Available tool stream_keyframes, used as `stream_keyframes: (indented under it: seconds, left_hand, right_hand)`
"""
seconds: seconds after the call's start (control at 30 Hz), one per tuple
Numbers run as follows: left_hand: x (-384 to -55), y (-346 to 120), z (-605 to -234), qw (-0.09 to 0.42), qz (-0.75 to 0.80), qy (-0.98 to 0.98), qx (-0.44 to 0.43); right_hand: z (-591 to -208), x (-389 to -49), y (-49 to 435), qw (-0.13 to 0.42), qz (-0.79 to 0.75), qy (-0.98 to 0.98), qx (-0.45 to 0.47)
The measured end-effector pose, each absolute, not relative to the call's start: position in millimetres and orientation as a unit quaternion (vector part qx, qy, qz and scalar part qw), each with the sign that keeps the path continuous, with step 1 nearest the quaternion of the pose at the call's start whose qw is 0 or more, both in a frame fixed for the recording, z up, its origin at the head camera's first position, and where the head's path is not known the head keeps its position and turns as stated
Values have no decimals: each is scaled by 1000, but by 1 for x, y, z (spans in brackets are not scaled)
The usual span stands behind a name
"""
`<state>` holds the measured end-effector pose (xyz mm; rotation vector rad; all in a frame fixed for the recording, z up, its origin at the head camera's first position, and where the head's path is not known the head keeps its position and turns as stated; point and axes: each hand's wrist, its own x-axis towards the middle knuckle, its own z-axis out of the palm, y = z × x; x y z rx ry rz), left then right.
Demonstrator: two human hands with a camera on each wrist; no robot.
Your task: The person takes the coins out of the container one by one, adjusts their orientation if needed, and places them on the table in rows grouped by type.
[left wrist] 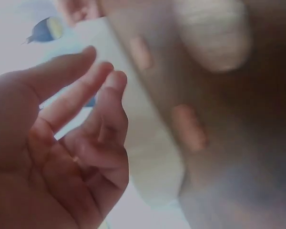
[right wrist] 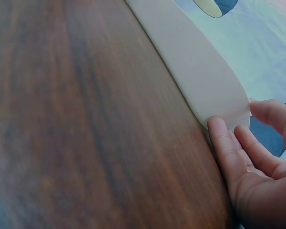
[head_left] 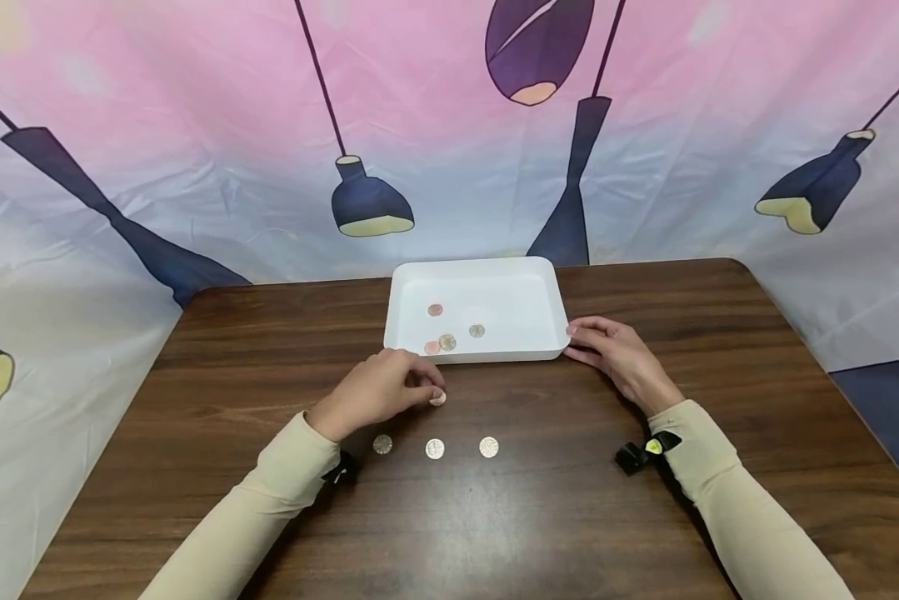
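Note:
A shallow white tray [head_left: 486, 283] stands on the wooden table, with several copper and silver coins lying in it. In front of it, my left hand [head_left: 377, 392] hovers with bent fingers; its thumb tip overlaps the edge of a coin [head_left: 437, 398] in the head view. In the left wrist view the fingers [left wrist: 105, 102] stand free, with no coin visible between them, and two coppery coins [left wrist: 189, 128] lie beside the tray, blurred. My right hand [head_left: 617, 354] holds the tray's front right corner, thumb and fingers [right wrist: 221, 138] around its wall.
Three silver coins form a row on the table [head_left: 569, 517] nearer to me: a left one [head_left: 382, 444] beside my left wrist, a middle one [head_left: 435, 448] and a right one [head_left: 489, 447]. Behind the tray hangs a printed cloth [head_left: 464, 167] with lamp drawings.

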<state>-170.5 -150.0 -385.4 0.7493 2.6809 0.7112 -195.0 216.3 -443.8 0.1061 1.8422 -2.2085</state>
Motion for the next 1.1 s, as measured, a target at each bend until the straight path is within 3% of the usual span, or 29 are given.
stream_keyframes:
  seconds: [0.3,0.53,0.77,1.1]
  left_hand:
    - [-219,-146,-355,102,285,905,298]
    - [-255,-135,-366,168,255,911,277]
    - [-267,-131,-383,259,255,885,290]
    - [-270,-124,-394,246,249,892,285]
  right_hand:
    - [-446,-194,221,128,-755,641,43]
    - [-450,-195,219,131,-759,637,45]
    - [-453,-193,215,134,-755,640,52]
    - [-447,-195,218,130,-748,649,42]
